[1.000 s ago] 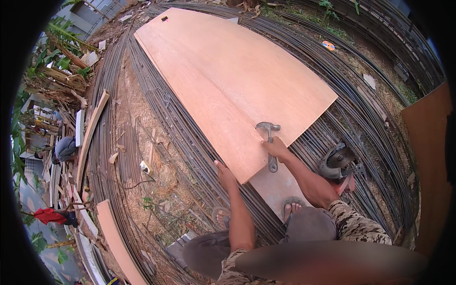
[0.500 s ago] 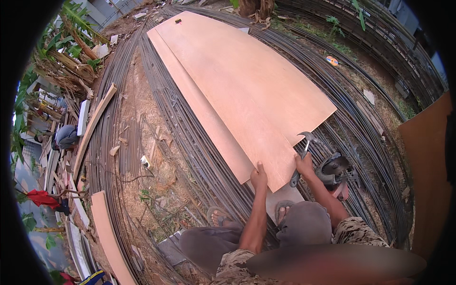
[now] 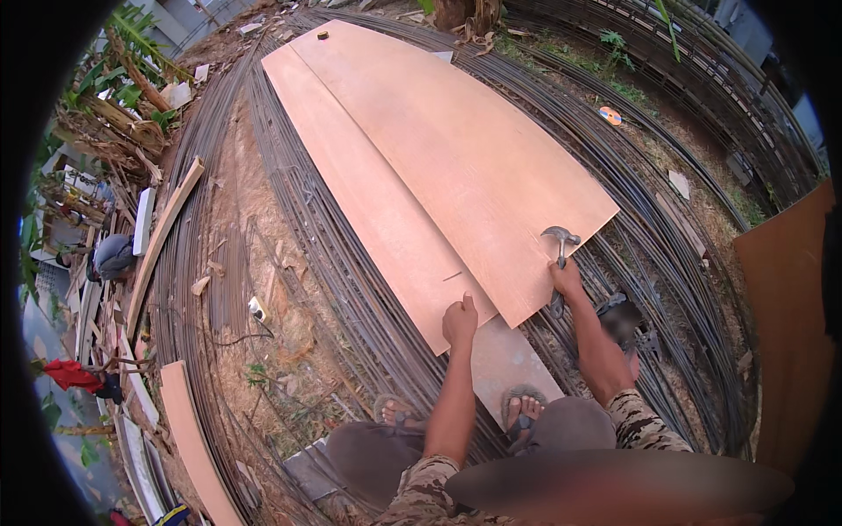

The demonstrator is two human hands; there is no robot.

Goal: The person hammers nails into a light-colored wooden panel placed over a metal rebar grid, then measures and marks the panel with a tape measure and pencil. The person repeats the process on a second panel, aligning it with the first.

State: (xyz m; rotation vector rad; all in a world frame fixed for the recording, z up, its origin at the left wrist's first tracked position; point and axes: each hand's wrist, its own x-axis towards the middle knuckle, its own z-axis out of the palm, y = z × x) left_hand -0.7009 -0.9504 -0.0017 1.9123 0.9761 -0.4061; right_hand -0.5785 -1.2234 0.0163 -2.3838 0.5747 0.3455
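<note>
My right hand is wrapped round a claw hammer, its metal head sticking up past my fingers. This hand is at the near right edge of the upper plywood sheet. A lower plywood sheet shows along the left of the upper one, partly covered by it. Over the near edge of the lower sheet, my left hand is closed with its thumb raised; what its fingers hold, if anything, is hidden. A short dark mark or thin piece lies on the lower sheet just beyond it.
Long steel bars run under and around the sheets. A dark power tool, blurred, lies right of my right forearm. A small dark object rests on the sheet's far end. A crouching person is at far left, near timber.
The upper sheet's near corner has shifted away, exposing more of the lower sheet. My left hand has left the upper sheet and moved left, to the lower one. The hammer has moved slightly.
</note>
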